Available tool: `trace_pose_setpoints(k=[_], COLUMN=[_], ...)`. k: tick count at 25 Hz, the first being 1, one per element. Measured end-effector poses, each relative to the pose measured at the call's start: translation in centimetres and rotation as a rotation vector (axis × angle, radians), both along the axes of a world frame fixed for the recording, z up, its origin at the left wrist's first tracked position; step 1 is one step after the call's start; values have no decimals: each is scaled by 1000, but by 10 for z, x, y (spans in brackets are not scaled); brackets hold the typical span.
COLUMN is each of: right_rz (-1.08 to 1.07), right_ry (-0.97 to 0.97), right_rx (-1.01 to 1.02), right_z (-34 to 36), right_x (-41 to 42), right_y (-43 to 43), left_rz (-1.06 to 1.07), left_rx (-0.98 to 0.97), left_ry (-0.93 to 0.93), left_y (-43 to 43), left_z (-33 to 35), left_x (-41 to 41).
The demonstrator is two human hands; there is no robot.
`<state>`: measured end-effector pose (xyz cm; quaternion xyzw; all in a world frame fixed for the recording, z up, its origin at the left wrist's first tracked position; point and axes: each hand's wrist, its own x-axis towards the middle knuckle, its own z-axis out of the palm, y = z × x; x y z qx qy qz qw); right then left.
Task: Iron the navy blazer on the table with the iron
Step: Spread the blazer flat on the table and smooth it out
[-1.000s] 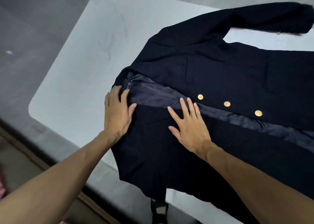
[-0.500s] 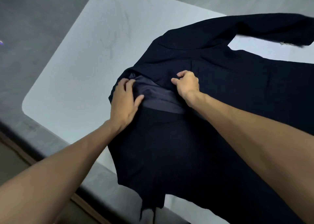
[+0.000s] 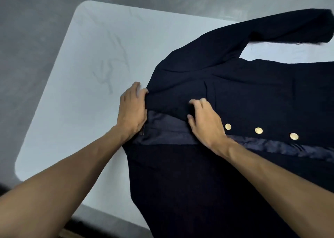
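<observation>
— What's under you?
— A white table (image 3: 81, 75). The blazer (image 3: 253, 96) lies flat from centre out to 3 o'clock, with its sleeve (image 3: 271, 29) toward 1.
— Your fingers?
— Your left hand (image 3: 132, 109) curls round the collar edge at 9. Your right hand (image 3: 206, 124) pinches the lapel at centre, with the gold buttons (image 3: 258, 130) just beside it at 3. The lining (image 3: 166, 131) shows between your hands.

Matt navy cloth blazer (image 3: 244, 96), sheeny lining (image 3: 168, 129), shiny gold buttons (image 3: 258, 130), smooth white table (image 3: 86, 75).
</observation>
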<state>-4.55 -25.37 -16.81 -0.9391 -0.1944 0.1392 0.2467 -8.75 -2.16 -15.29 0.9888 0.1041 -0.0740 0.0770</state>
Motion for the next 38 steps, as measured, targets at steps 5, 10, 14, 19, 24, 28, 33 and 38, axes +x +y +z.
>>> trace_pose_setpoints(k=[5, 10, 14, 19, 24, 28, 33, 38], right_rz=[242, 293, 140, -61, 83, 77, 124, -9], right_ry=[-249, -176, -102, -146, -168, -244, -52, -244], right_rx=[-109, -265, -246, -298, -532, -366, -352, -187], right_z=[-17, -27, -19, 3, 12, 21, 19, 14], right_x=[-19, -22, -32, -10, 22, 27, -5, 80], right_y=[-2, -23, -107, -211, -281, -288, -293, -229], left_rz=[-492, -437, -306, -772, -717, -746, -730, -253], left_rx=[-42, 161, 133, 127, 214, 182, -14, -20], left_ry=[-185, 118, 139, -72, 46, -11, -50, -71], left_y=[-33, -30, -49, -134, -175, -172, -149, -126], left_z=[-10, -42, -33, -21, -14, -10, -3, -8], left_x=[-4, 5, 4, 6, 19, 14, 10, 92])
